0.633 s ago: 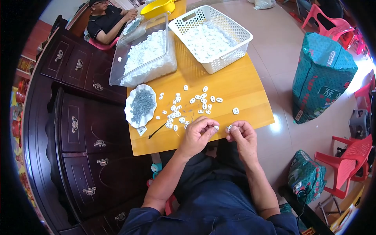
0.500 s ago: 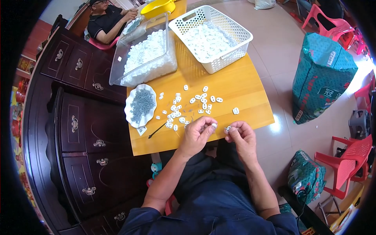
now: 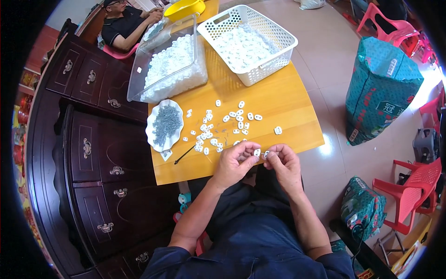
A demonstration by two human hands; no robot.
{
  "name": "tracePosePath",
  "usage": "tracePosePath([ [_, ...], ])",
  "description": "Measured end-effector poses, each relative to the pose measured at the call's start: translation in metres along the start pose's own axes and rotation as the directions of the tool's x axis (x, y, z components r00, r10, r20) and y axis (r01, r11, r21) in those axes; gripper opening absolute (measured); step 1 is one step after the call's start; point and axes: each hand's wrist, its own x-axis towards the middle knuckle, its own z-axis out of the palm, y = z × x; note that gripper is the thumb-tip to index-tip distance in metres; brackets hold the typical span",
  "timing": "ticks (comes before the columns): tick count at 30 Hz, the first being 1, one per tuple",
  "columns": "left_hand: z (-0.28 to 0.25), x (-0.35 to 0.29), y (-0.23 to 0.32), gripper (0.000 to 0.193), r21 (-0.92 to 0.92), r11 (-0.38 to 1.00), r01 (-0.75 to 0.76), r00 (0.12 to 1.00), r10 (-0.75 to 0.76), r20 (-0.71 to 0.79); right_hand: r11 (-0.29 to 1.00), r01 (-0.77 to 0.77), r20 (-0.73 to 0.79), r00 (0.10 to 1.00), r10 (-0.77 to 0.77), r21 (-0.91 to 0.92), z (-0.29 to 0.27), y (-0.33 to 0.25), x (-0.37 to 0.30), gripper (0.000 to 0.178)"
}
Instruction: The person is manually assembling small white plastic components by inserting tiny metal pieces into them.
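Over the near edge of the wooden table [image 3: 297,104], my left hand [image 3: 234,165] pinches a small white oval plastic piece with two dark holes [image 3: 257,152]. Close beside it, my right hand [image 3: 285,167] grips another small white plastic piece [image 3: 265,155] between thumb and fingertips; a thin grey bit sticks out of it toward the left hand. Whether the two pieces touch is too small to tell. Several loose white two-holed pieces [image 3: 250,116] and thin screws lie scattered beyond my hands. One thicker white piece [image 3: 278,130] rests apart at the right.
A white scalloped plate [image 3: 150,128] holds many grey screws [image 3: 167,124]; a thin black stick [image 3: 184,155] lies near it. Behind stand a clear bin [image 3: 132,88] and a white basket [image 3: 265,74], both full of white pieces. A co-worker [image 3: 123,25] sits far left. Dark drawers [image 3: 97,139] flank the table.
My hands have come closer together. The piece in my left fingers has turned so that its two holes show. The view has shifted slightly.
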Motion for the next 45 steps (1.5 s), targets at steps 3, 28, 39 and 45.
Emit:
tracePosePath([
  [3, 0.001, 0.000, 0.005, 0.025, 0.044, 0.999, -0.025, 1.000, 0.025, 0.000, 1.000, -0.001, 0.002, 1.000, 0.001, -0.002, 0.001, 0.000, 0.000, 0.010],
  [28, 0.001, 0.005, 0.007, 0.025, 0.142, 0.989, -0.048, 0.999, 0.044, 0.030, 0.998, -0.067, 0.018, 0.998, 0.067, 0.001, 0.000, -0.001, 0.000, 0.012],
  [39, 0.000, 0.008, 0.016, 0.033, 0.322, 0.933, -0.159, 0.985, 0.129, 0.113, 0.988, -0.155, 0.060, 0.986, 0.154, 0.009, -0.001, -0.002, 0.001, 0.015],
  [45, 0.014, 0.007, 0.026, 0.047, 0.614, 0.737, -0.281, 0.950, 0.306, 0.068, 0.959, -0.196, 0.039, 0.981, 0.192, 0.204, 0.005, -0.001, 0.001, 0.013],
])
